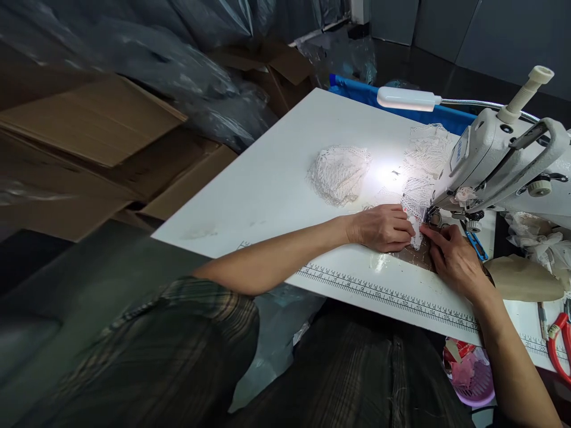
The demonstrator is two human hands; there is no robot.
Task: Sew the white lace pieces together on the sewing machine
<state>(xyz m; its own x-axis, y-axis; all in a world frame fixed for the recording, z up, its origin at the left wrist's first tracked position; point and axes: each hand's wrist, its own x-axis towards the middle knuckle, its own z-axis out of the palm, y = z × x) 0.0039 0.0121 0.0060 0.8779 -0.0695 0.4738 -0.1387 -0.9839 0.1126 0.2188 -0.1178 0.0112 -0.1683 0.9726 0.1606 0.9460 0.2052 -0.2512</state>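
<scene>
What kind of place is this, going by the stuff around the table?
Most likely a sewing workshop: a sewing machine stands on a white table with a ruler scale along its near edge, and white lacy fabric lies in piles on top.

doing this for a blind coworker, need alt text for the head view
A person's left hand and right hand touch white lace at a sewing machine. A lit lamp shines on the white table, where more lace lies heaped beyond the hands. Open boxes sit off to the left.
</scene>
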